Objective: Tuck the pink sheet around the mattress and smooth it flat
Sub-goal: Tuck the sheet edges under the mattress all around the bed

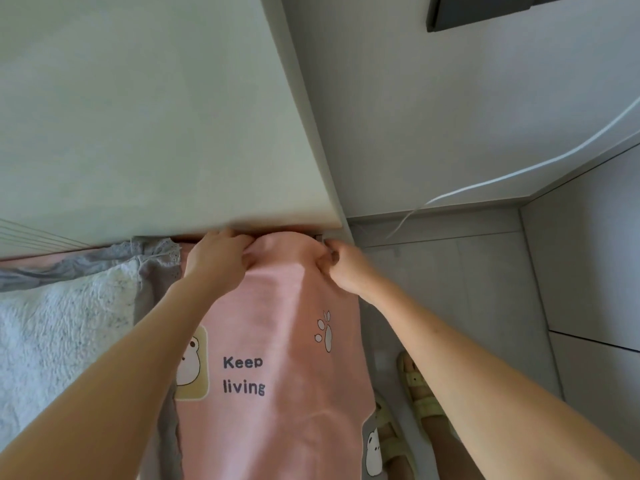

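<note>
The fingers (246, 258) of the left hand (218, 258) are curled and clamped on a bunched fold of the pink sheet (277, 341), right at the lower edge of the pale mattress (156, 116). The fingers (328, 261) of the right hand (346, 268) are likewise curled tight, pinching the sheet's other side just beside the mattress corner. The two hands sit close together, with a rounded hump of pink cloth raised between them. The top of that hump meets the underside of the lifted mattress edge, where a thin strip of pink shows in the shadow.

From the hands, both bare forearms run down and outward to the bottom corners of the view. The sheet hangs down from the grip toward the viewer. It carries printed cartoon bears, a small paw-like mark and the words "Keep living".

To the left, touching the sheet, lies a fluffy white blanket (59, 334) with grey lace-edged fabric (152, 258) along its top and right side.

To the right is a light tiled floor (467, 289). The person's feet stand there in pale yellow sandals (419, 389), partly hidden by the right forearm. A white cable (519, 171) curves across the pale wall (450, 116) down to the floor.
</note>
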The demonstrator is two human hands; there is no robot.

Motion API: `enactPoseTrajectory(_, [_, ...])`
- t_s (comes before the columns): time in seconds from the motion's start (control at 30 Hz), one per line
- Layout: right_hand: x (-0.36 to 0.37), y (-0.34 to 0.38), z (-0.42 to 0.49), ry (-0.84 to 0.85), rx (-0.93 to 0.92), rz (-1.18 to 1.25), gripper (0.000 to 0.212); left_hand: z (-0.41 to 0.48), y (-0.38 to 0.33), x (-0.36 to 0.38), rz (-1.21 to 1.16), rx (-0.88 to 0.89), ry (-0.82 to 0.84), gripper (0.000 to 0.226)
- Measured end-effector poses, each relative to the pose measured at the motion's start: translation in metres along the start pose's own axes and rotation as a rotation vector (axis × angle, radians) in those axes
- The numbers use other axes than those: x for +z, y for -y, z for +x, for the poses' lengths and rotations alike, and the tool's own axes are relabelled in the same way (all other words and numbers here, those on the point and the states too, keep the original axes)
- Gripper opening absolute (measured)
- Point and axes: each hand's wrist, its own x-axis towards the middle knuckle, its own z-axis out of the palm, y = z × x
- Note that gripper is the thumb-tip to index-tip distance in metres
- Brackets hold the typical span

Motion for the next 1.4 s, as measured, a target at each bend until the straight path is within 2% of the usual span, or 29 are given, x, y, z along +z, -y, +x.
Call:
enactPoseTrajectory(0.07, [0.002,-0.001,0.003,0.023,-0.024,0.003,0.019,0.000,-0.001,0.001,0.014,0.013,0.031,0.033])
enactPoseTrajectory(0.17, [0.001,0.002,-0.005,-0.158,-0.086,-0.223,0.039,-0.003,-0.009,-0.003,0.095,0.054,-0.036,0.019])
enactPoseTrajectory(0.2, [-0.001,0.006,-0.015,-0.314,-0.133,-0.321,0.040,-0.006,-0.012,-0.006,0.142,0.087,-0.091,0.014])
enactPoseTrajectory(0.27, [-0.006,0.007,-0.037,-0.756,-0.301,-0.419,0.029,-0.016,-0.012,-0.016,0.170,0.136,-0.265,0.005])
enactPoseTrajectory(0.3, [-0.007,0.006,-0.050,-0.930,-0.393,-0.421,0.024,-0.022,-0.009,-0.019,0.134,0.138,-0.368,0.010])
enactPoseTrajectory(0.33, [-0.003,0.002,-0.062,-1.005,-0.471,-0.396,0.023,-0.031,-0.002,-0.020,0.077,0.133,-0.494,0.015])
enactPoseTrajectory(0.37, [0.004,-0.004,-0.071,-0.969,-0.542,-0.379,0.024,-0.042,0.004,-0.019,0.021,0.129,-0.559,0.018])
enactPoseTrajectory(0.4, [0.013,-0.011,-0.078,-0.856,-0.600,-0.382,0.025,-0.053,0.010,-0.013,-0.003,0.142,-0.562,0.020])
enactPoseTrajectory(0.47, [0.030,-0.020,-0.089,-0.534,-0.617,-0.419,0.026,-0.070,0.021,0.003,0.009,0.185,-0.484,0.025])
enactPoseTrajectory(0.5, [0.035,-0.023,-0.090,-0.446,-0.581,-0.421,0.030,-0.075,0.025,0.011,0.027,0.187,-0.435,0.026])
enactPoseTrajectory(0.57, [0.034,-0.021,-0.086,-0.468,-0.471,-0.346,0.036,-0.081,0.032,0.020,0.060,0.176,-0.393,0.023])
enactPoseTrajectory(0.63, [0.023,-0.009,-0.078,-0.563,-0.334,-0.247,0.021,-0.081,0.033,0.023,0.062,0.156,-0.384,0.020])
enactPoseTrajectory(0.67, [0.017,-0.006,-0.072,-0.510,-0.256,-0.231,0.020,-0.080,0.032,0.023,0.055,0.151,-0.384,0.019])
enactPoseTrajectory(0.73, [0.012,-0.004,-0.057,-0.256,-0.091,-0.231,0.055,-0.077,0.027,0.021,0.026,0.140,-0.403,0.021])
enactPoseTrajectory(0.77, [0.012,-0.005,-0.049,-0.154,-0.040,-0.240,0.059,-0.075,0.025,0.018,-0.004,0.130,-0.413,0.023])
enactPoseTrajectory(0.83, [0.011,-0.002,-0.037,-0.099,-0.053,-0.218,0.043,-0.071,0.020,0.009,-0.063,0.126,-0.425,0.024])
enactPoseTrajectory(0.9, [0.011,-0.002,-0.029,-0.125,-0.096,-0.225,0.022,-0.066,0.017,0.003,-0.095,0.135,-0.435,0.019])
enactPoseTrajectory(0.93, [0.012,-0.004,-0.027,-0.139,-0.143,-0.276,0.018,-0.063,0.016,0.001,-0.104,0.132,-0.434,0.017])
enactPoseTrajectory(1.03, [0.012,-0.010,-0.029,-0.204,-0.301,-0.528,0.018,-0.052,0.010,-0.009,-0.133,0.102,-0.425,0.017])
enactPoseTrajectory(1.07, [0.007,-0.010,-0.032,-0.261,-0.354,-0.581,0.024,-0.047,0.008,-0.014,-0.120,0.103,-0.443,0.017])
enactPoseTrajectory(1.13, [-0.013,-0.004,-0.027,-0.475,-0.454,-0.616,0.036,-0.038,0.006,-0.026,-0.048,0.124,-0.480,0.018])
enactPoseTrajectory(1.17, [-0.029,0.006,-0.022,-0.598,-0.502,-0.601,0.033,-0.033,0.003,-0.031,0.009,0.125,-0.477,0.022])
enactPoseTrajectory(1.23, [-0.060,0.033,-0.011,-0.785,-0.614,-0.539,0.009,-0.023,-0.002,-0.032,0.087,0.112,-0.486,0.029])
enactPoseTrajectory(1.27, [-0.068,0.041,-0.005,-0.844,-0.656,-0.539,0.004,-0.018,-0.007,-0.031,0.072,0.106,-0.488,0.027])
enactPoseTrajectory(1.4, [-0.051,0.025,0.003,-0.822,-0.503,-0.525,0.026,-0.007,-0.023,-0.006,-0.043,0.025,-0.467,0.027])
